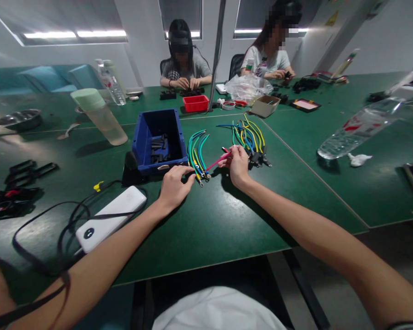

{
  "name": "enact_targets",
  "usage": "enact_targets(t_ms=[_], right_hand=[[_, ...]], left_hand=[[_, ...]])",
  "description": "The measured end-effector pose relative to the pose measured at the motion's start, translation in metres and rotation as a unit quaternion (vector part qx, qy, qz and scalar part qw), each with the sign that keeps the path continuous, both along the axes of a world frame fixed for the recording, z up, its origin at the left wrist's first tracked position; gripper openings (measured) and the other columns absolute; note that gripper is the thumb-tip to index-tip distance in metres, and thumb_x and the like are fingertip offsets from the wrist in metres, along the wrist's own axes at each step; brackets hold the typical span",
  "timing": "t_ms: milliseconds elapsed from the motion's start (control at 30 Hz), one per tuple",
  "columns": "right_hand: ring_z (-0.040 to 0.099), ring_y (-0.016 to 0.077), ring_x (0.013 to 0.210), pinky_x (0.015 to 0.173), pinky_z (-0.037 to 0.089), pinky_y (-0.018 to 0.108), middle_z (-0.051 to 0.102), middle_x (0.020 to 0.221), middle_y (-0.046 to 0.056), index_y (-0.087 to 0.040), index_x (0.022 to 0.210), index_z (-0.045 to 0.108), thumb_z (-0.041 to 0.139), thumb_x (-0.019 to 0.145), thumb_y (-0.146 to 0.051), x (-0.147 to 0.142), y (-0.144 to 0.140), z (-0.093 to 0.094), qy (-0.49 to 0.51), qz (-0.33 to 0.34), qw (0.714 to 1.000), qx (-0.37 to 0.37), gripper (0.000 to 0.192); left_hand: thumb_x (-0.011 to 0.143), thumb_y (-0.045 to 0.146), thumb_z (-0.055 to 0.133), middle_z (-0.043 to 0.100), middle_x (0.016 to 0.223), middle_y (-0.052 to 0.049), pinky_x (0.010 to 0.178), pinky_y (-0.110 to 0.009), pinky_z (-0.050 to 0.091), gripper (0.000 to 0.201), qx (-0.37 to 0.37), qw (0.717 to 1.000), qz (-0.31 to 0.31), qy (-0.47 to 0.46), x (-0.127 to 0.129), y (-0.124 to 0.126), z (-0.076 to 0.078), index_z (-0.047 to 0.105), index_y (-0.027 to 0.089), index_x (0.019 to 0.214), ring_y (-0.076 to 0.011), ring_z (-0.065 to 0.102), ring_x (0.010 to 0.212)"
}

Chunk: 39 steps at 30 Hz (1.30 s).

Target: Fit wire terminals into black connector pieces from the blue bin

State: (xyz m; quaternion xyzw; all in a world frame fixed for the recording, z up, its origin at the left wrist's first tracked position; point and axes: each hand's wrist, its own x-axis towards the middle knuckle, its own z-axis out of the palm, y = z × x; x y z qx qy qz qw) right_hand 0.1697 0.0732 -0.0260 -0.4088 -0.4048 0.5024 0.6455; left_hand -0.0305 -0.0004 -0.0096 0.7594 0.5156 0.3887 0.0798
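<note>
My right hand (239, 165) is closed on a thin pinkish-red wire (216, 162), which slants down to the left. The wire's lower end meets the pile of green, yellow and blue wires (194, 151) with metal ring lugs at their near ends. Beside that pile is my left hand (175, 185), its thumb and forefinger apart next to the lugs; whether they touch a wire is unclear. Beyond my right hand lies a second bunch of wires (258, 135), with black sleeves (256, 159) over its near ends. A blue bin (147, 169) holding black sleeves stands behind my left hand.
A white power bank (112, 219) with a black cable lies by my left forearm. Bottles (99, 119) stand at the left, and a large water bottle (361, 126) tilts at the right. Two people sit across the table near a red tray (196, 104) and a post (216, 59).
</note>
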Motion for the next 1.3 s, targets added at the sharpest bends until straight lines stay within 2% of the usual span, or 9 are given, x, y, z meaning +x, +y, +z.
enact_targets(t_ms=[267,700,933,1300], right_hand=[[0.061,0.0137,0.042,0.041,0.050,0.023,0.063,0.059,-0.004,-0.024,0.087,0.039,0.047,0.085,-0.042,0.0002,0.0003,0.0007,-0.009,-0.003,1.000,-0.008,0.020],[0.062,0.0133,0.045,0.042,0.049,0.021,0.063,0.059,-0.005,-0.024,0.088,0.038,0.051,0.082,-0.047,-0.0006,0.0003,0.0011,-0.005,-0.006,1.000,-0.026,0.027],[0.059,0.0106,0.042,0.043,0.049,0.020,0.060,0.058,-0.007,-0.024,0.088,0.039,0.051,0.083,-0.044,-0.0019,0.0000,0.0006,0.010,-0.015,1.000,-0.011,0.024],[0.059,0.0087,0.043,0.043,0.049,0.019,0.057,0.064,-0.008,-0.024,0.085,0.040,0.052,0.083,-0.043,-0.0015,-0.0023,0.0032,0.021,-0.047,0.998,0.025,0.023]], left_hand=[[0.083,0.020,0.056,0.069,0.092,-0.005,0.083,-0.035,0.048,0.013,0.019,0.999,-0.022,0.025,-0.0003,-0.0014,-0.0009,0.066,0.018,0.092,-0.0197,0.062,0.090],[0.080,0.021,0.060,0.070,0.087,-0.004,0.077,-0.032,0.052,0.011,0.009,1.000,-0.014,0.018,-0.0055,0.0017,-0.0047,0.062,0.019,0.090,-0.0177,0.066,0.079],[0.080,0.021,0.059,0.069,0.084,-0.003,0.075,-0.031,0.051,0.007,0.003,1.000,-0.019,0.009,-0.0058,0.0010,-0.0044,0.061,0.019,0.087,-0.0169,0.065,0.077],[0.082,0.024,0.058,0.068,0.086,-0.004,0.077,-0.032,0.049,0.009,0.036,0.998,-0.022,0.056,-0.0047,-0.0016,-0.0037,0.060,0.019,0.089,-0.0182,0.063,0.080]])
